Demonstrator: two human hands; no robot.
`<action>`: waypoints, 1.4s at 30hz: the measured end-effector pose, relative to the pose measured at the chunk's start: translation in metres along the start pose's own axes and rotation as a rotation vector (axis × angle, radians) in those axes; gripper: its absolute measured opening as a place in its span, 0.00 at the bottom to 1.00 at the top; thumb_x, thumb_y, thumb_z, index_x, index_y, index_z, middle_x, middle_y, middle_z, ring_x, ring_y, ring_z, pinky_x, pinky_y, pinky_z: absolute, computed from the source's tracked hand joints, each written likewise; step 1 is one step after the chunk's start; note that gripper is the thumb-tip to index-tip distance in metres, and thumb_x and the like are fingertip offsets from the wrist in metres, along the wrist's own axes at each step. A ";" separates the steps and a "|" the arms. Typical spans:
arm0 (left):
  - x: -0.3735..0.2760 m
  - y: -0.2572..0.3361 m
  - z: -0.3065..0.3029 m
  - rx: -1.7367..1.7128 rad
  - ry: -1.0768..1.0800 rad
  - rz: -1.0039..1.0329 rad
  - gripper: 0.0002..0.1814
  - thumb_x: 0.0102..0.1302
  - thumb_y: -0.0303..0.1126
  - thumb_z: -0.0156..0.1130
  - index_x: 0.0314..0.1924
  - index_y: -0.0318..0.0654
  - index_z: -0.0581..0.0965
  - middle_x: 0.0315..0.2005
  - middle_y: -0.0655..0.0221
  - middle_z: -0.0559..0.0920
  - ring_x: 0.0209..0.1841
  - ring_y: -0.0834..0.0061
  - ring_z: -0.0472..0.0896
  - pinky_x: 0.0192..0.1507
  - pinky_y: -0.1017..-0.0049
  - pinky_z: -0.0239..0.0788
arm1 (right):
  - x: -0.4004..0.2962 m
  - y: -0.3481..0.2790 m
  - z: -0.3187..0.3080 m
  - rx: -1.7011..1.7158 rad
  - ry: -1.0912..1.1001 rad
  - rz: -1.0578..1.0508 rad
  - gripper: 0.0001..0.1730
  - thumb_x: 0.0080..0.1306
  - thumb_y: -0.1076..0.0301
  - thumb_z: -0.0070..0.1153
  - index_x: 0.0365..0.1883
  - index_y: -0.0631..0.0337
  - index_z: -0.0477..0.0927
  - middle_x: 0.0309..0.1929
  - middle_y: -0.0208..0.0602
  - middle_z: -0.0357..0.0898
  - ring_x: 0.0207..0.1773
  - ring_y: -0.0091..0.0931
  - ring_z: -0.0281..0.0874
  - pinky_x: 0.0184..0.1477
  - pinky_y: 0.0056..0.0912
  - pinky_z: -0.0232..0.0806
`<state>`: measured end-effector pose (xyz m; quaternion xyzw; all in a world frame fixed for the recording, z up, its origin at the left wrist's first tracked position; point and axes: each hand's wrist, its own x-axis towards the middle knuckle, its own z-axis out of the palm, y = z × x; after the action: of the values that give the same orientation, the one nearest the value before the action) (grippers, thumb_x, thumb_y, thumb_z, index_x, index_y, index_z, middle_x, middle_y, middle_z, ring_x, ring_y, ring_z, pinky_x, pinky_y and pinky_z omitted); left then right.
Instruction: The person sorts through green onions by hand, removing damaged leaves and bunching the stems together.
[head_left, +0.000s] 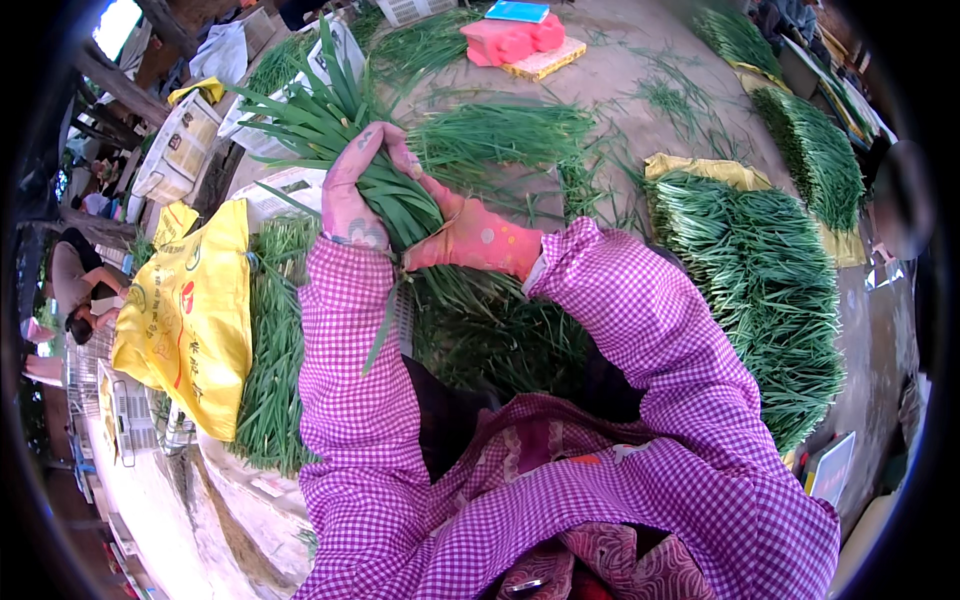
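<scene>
Both of my hands wear patterned pinkish gloves. My left hand is curled around a bunch of green leafy stalks, likely garlic chives, from the left side. My right hand grips the same bunch from the right, its fingers meeting the left hand's at the top. The leaves fan out towards the upper left, and a few strands hang below my wrists. Just beyond my hands a loose pile of the greens lies on the ground. More greens lie in shade between my forearms.
Stacked greens on yellow sacking stand at right, with further stacks behind. At left are a yellow printed sack, a row of greens and white plastic crates. A pink block sits ahead. A person is at far left.
</scene>
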<state>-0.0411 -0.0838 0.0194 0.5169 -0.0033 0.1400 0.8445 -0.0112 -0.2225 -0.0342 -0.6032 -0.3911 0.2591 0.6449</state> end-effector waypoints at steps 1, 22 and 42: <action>0.006 -0.005 -0.004 -0.023 -0.005 0.005 0.13 0.62 0.38 0.56 0.38 0.34 0.76 0.23 0.67 0.76 0.28 0.72 0.76 0.30 0.75 0.70 | 0.001 0.004 0.003 0.174 -0.002 0.048 0.55 0.51 0.66 0.69 0.70 0.59 0.45 0.57 0.39 0.70 0.57 0.28 0.70 0.59 0.29 0.62; 0.012 0.027 -0.051 0.211 0.338 0.069 0.19 0.65 0.43 0.52 0.47 0.34 0.73 0.38 0.61 0.79 0.37 0.69 0.78 0.38 0.70 0.72 | -0.002 -0.023 -0.093 1.099 0.407 -0.074 0.15 0.64 0.62 0.50 0.44 0.63 0.75 0.37 0.41 0.80 0.35 0.34 0.80 0.41 0.41 0.75; -0.033 -0.014 0.013 0.651 -0.324 -0.254 0.17 0.64 0.44 0.55 0.33 0.34 0.76 0.18 0.68 0.78 0.20 0.77 0.76 0.25 0.79 0.67 | -0.013 -0.036 -0.109 1.117 0.304 -0.280 0.19 0.68 0.61 0.47 0.55 0.59 0.70 0.43 0.36 0.78 0.40 0.29 0.78 0.45 0.37 0.73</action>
<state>-0.0676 -0.1091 0.0083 0.7699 -0.0282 -0.0556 0.6352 0.0659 -0.3003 0.0021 -0.1456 -0.1747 0.2489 0.9414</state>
